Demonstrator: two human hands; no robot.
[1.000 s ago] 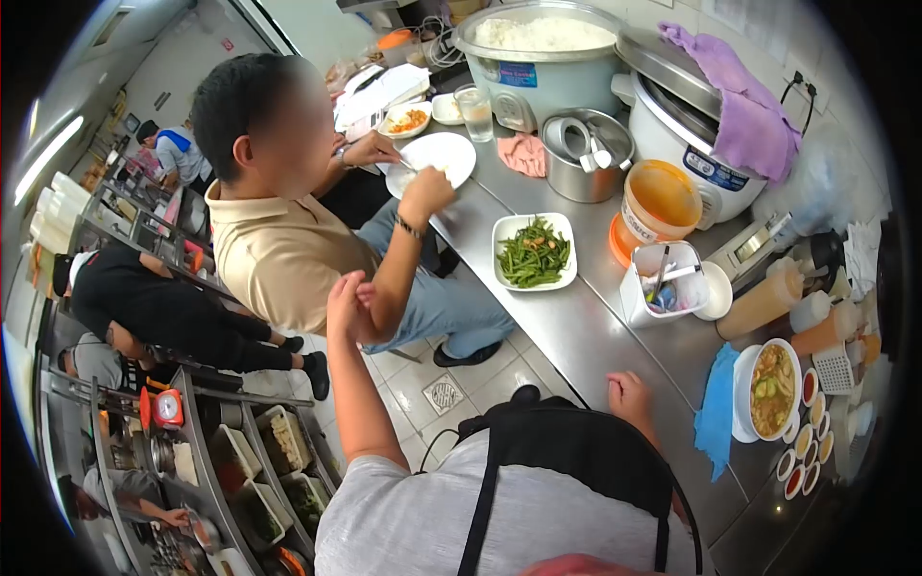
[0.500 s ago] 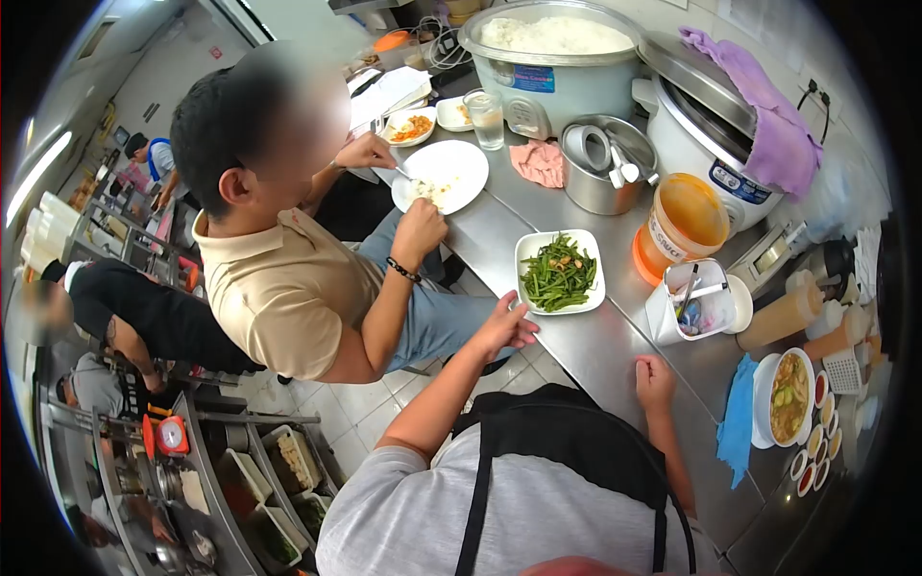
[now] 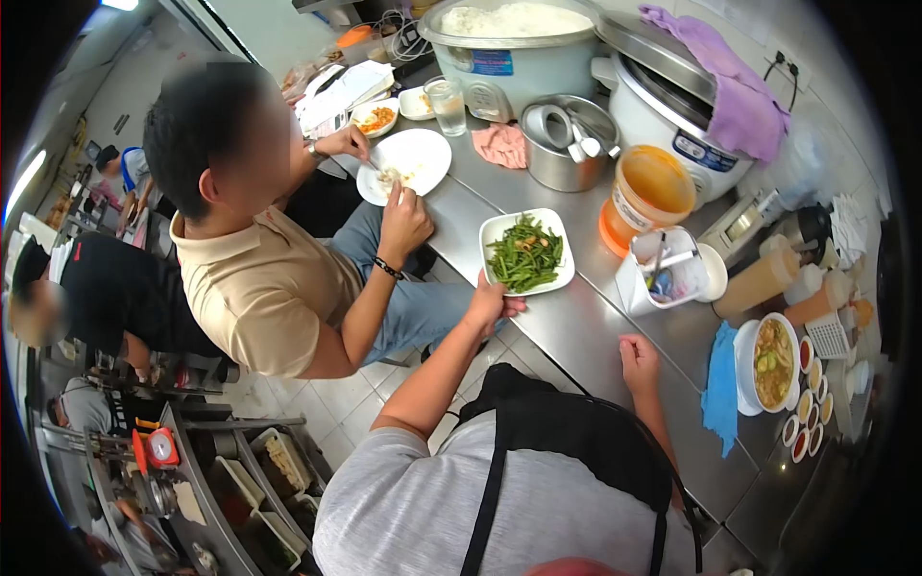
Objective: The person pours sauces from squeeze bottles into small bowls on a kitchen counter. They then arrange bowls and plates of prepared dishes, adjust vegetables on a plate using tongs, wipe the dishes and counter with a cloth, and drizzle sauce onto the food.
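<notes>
Left hand (image 3: 492, 305) now on greens dish (image 3: 568, 257), blurry tub label (image 3: 630, 207) (perhaps "SAUCE") beyond.

Pic's fairly bright overall, cool white indoor light; a ceiling tube (image 3: 24, 182) glows at far L. The steel counter (image 3: 586, 331) has a soft pale sheen, w/ a tiny hot spot near the sauce cups (image 3: 800, 444). Heavy fisheye: corners go black, bkgd shelves (image 3: 199, 470) tilt. Centre's fairly sharp; bottles (image 3: 759, 283) twd R edge dimmer, softer. Smooth blur masks the seated person's head (image 3: 230, 144).
</notes>
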